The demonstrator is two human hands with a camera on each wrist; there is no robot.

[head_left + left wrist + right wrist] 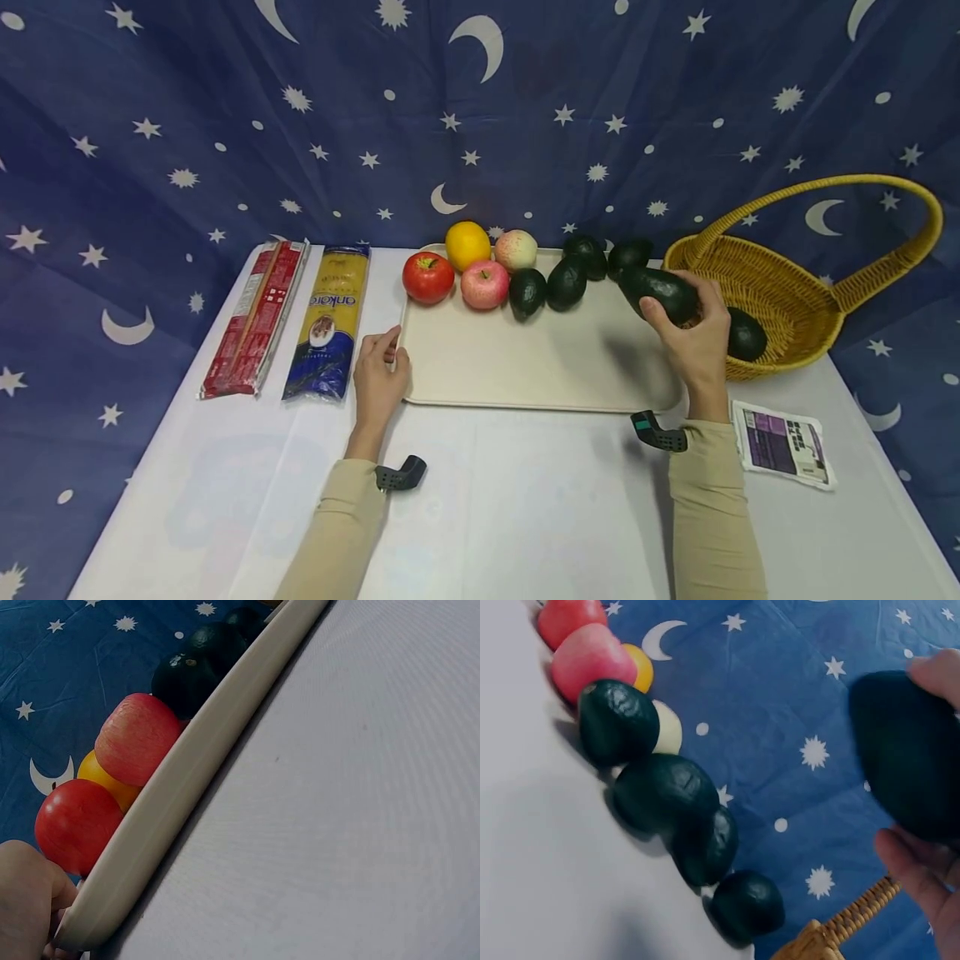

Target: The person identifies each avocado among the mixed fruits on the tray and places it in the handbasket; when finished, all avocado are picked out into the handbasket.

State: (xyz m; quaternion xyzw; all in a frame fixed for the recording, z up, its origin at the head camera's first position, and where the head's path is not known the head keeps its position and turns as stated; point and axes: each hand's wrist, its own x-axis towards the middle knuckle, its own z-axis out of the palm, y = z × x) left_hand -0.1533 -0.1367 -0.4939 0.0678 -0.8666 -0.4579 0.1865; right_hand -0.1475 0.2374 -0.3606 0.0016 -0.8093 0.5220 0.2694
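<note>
My right hand (693,333) holds a dark green avocado (658,293) above the right end of the beige tray (495,367), thumb on one side and fingers on the other. In the right wrist view the avocado (904,754) stands well off the tray. Several more avocados (566,283) lie along the tray's back right. A red apple (428,277), a pink apple (484,285), an orange (467,246) and a pale peach (516,250) sit at the back left. My left hand (380,379) grips the tray's left rim, fingertips partly hidden by it in the left wrist view.
A wicker basket (780,283) with a tall handle stands right of the tray, one avocado (746,335) inside. A white and purple packet (783,443) lies in front of it. Left are a red packet (255,321) and a yellow-blue packet (327,325). A starry cloth (525,100) hangs behind.
</note>
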